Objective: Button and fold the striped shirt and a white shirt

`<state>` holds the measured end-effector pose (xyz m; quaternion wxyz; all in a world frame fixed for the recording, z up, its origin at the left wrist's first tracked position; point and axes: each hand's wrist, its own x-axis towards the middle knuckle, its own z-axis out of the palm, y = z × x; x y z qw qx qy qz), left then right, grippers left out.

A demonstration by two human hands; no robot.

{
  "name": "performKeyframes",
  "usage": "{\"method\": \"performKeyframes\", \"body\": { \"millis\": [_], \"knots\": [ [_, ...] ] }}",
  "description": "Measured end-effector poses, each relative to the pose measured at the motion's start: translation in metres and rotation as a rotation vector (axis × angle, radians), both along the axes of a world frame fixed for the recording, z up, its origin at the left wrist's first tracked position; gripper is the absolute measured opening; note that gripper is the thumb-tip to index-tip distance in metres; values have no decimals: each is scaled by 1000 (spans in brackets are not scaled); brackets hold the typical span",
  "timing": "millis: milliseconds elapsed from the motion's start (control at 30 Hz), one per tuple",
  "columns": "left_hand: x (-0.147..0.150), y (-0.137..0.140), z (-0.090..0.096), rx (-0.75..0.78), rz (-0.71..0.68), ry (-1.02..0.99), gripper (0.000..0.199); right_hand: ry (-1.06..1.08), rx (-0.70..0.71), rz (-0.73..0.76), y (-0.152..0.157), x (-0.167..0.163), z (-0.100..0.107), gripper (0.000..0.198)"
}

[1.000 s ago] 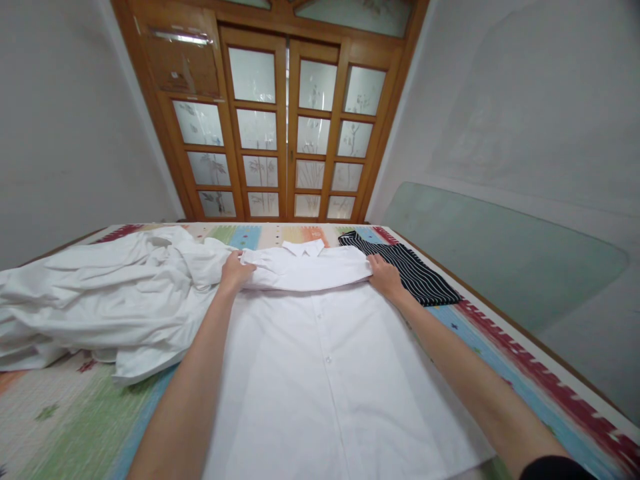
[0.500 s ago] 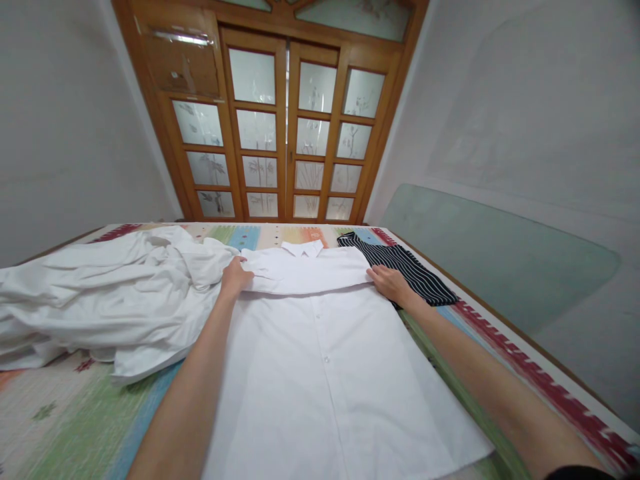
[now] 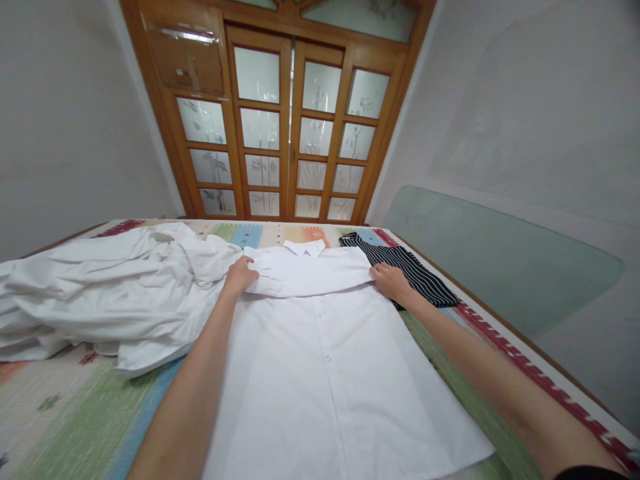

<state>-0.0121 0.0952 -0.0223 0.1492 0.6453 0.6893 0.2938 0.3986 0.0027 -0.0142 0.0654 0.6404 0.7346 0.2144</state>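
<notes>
A white button-up shirt (image 3: 320, 373) lies front side up, its collar at the far end and its hem towards me. One sleeve stretches sideways across the chest just below the collar. My left hand (image 3: 243, 273) is closed on the shirt at the left end of this band, thumb on top. At the right end, my right hand (image 3: 389, 280) pinches the fabric near the shirt's edge. The undersides of both grips are hidden.
A crumpled heap of white cloth (image 3: 115, 293) lies to the left, against the shirt. Folded black-and-white striped fabric (image 3: 407, 267) sits at the right, beyond my right hand. Underneath is a colourful patterned cover (image 3: 85, 413). Wooden glass-paned doors (image 3: 287, 133) stand behind.
Both hands keep their hold on the shirt at nearly the same spots. The whole view has shifted slightly; the shirt and other cloths lie as before.
</notes>
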Motion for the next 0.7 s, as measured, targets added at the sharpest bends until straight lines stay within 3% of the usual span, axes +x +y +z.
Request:
{"method": "performKeyframes", "body": {
  "millis": [233,467,700],
  "knots": [
    [2,-8,12,-57,-49,40,37,18,-108,55,2,1,8,24],
    [0,-8,15,-75,-64,29,38,40,-165,85,4,-1,31,24],
    [-2,-7,10,-31,-52,31,42,197,-42,19,49,-4,35,33]
  ]
}}
